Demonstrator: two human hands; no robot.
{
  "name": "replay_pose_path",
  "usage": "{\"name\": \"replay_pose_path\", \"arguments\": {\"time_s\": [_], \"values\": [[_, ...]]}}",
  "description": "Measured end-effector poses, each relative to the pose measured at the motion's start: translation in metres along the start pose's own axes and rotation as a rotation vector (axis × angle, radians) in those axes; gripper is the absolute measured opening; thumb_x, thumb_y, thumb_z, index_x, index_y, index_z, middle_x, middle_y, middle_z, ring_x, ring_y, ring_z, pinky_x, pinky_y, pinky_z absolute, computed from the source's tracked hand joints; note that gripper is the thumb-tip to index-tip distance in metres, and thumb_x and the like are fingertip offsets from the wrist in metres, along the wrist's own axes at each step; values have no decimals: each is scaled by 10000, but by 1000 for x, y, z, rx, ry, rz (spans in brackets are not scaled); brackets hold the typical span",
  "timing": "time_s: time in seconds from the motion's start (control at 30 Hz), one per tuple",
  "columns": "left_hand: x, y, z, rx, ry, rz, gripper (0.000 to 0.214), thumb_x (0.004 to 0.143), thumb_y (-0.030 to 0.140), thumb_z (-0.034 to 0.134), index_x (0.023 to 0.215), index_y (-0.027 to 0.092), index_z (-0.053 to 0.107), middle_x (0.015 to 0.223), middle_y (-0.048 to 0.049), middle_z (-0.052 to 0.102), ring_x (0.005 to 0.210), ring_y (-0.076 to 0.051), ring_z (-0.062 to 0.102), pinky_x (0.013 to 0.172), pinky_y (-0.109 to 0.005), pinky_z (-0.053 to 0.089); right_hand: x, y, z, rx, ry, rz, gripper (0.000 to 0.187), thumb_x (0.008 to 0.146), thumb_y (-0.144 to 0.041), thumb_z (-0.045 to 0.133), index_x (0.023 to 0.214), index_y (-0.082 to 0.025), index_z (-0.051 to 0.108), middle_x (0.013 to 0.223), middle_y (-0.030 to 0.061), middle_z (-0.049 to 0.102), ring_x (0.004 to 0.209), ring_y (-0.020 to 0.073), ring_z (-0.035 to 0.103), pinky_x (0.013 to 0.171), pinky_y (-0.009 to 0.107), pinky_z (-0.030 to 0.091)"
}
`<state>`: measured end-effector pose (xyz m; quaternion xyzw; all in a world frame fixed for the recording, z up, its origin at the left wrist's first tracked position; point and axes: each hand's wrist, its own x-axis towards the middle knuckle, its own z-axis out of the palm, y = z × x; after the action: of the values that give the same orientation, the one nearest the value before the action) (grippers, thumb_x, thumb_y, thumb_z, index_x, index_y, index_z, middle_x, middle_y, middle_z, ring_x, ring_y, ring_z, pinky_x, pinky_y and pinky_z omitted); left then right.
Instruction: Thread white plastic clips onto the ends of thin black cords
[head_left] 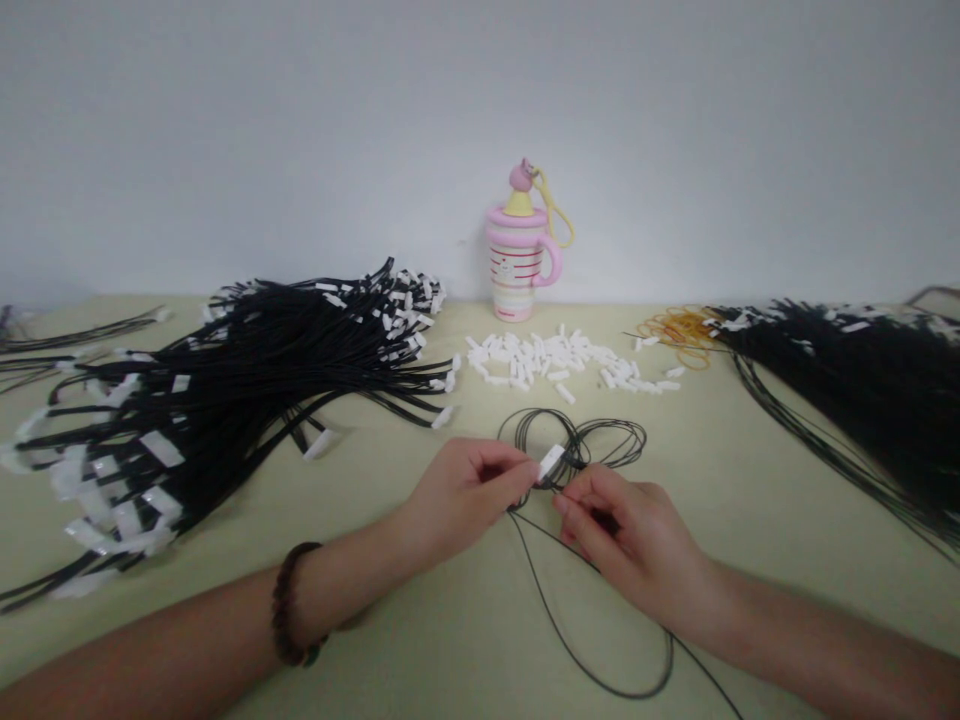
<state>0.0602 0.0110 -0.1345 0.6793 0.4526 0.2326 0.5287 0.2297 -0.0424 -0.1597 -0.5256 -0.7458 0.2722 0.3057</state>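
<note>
My left hand (469, 495) pinches a small white connector (550, 461) at the end of a thin black cable (577, 440). The cable is coiled in loops just beyond my fingers and trails back under my right wrist. My right hand (626, 535) is closed beside the connector, fingertips pinching the black wire close to it. Both hands rest low over the pale yellow table (465, 620). A dark bead bracelet (289, 620) sits on my left wrist.
A big heap of black cables with white tags (225, 400) lies at the left, another black bundle (862, 390) at the right. Loose white connectors (555, 362) are scattered at centre back, rubber bands (679, 328) beside them, a pink striped cup (519, 255) by the wall.
</note>
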Motion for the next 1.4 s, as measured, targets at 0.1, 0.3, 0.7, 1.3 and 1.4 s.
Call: {"name": "replay_pose_path", "arguments": {"time_s": [0.1, 0.3, 0.7, 1.3, 1.4], "values": [[-1, -3, 2, 22, 16, 67, 252, 734, 324, 498, 621, 119, 590, 485, 46, 409, 476, -45, 338, 445, -150, 261, -2, 0, 1, -84, 3, -28, 153, 838, -261, 378, 747, -159, 448, 601, -29, 502, 501, 37, 422, 483, 159, 291], [-6, -4, 5, 59, -8, 112, 279, 759, 319, 457, 635, 118, 604, 537, 31, 419, 529, -59, 338, 484, -161, 269, -8, -3, -1, -162, -13, -99, 143, 850, -226, 331, 787, -152, 437, 643, -4, 507, 557, 61, 457, 535, 176, 327], [-7, -2, 6, 98, -18, 157, 254, 768, 285, 449, 669, 117, 611, 593, 20, 494, 585, -68, 407, 531, -153, 313, -7, -3, 0, -210, -49, -139, 168, 849, -218, 324, 808, -141, 467, 662, 9, 505, 571, 64, 434, 550, 178, 327], [-27, 34, -42, -604, -168, -41, 219, 620, 384, 639, 668, 173, 607, 470, 31, 453, 317, -15, 309, 296, -129, 204, 4, 0, -39, 734, -585, 233, 175, 694, -263, 598, 750, -106, 544, 657, 4, 497, 584, 33, 472, 543, 134, 405], [-36, 44, -43, -532, -327, -44, 217, 623, 362, 642, 592, 149, 611, 433, 21, 432, 301, -24, 320, 280, -137, 191, 8, 7, -36, 948, -548, 340, 235, 712, -301, 586, 815, -122, 474, 682, 16, 536, 589, 66, 537, 546, 178, 452]]}}
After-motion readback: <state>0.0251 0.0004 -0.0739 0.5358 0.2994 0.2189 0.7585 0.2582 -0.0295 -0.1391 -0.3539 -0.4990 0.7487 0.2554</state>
